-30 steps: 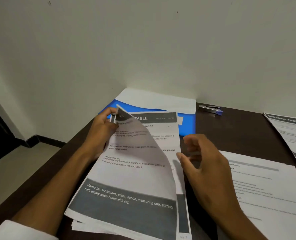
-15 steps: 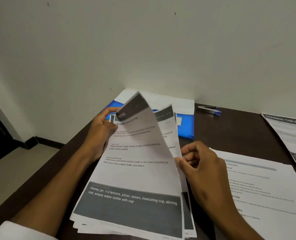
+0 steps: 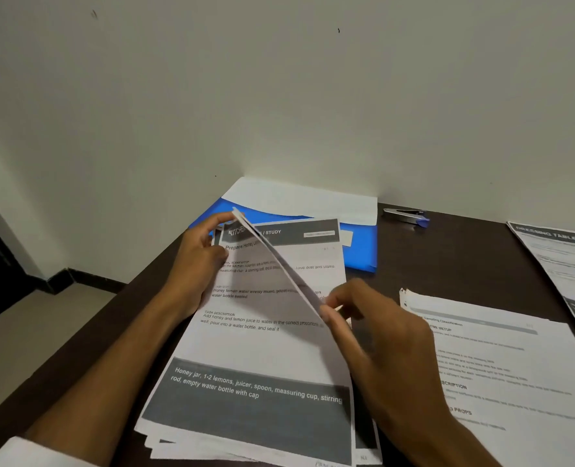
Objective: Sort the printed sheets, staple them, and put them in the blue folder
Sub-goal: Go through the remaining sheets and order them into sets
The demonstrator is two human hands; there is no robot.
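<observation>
Both hands pinch top sheet [image 3: 245, 335]: left [image 3: 198, 264], right [image 3: 373, 335] (1 stapler [image 3: 407, 216], 1 blue folder [image 3: 363, 244]).

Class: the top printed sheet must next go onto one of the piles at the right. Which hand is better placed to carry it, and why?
Right hand: it pinches the top sheet on the piles' side; left hand holds the stack's far corner.

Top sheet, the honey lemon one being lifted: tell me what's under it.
Under the lifted top sheet lies another printed page, its dark header reading "/ STUDY". More sheet edges stick out below. Their text is covered, and the count cannot be told.
</observation>
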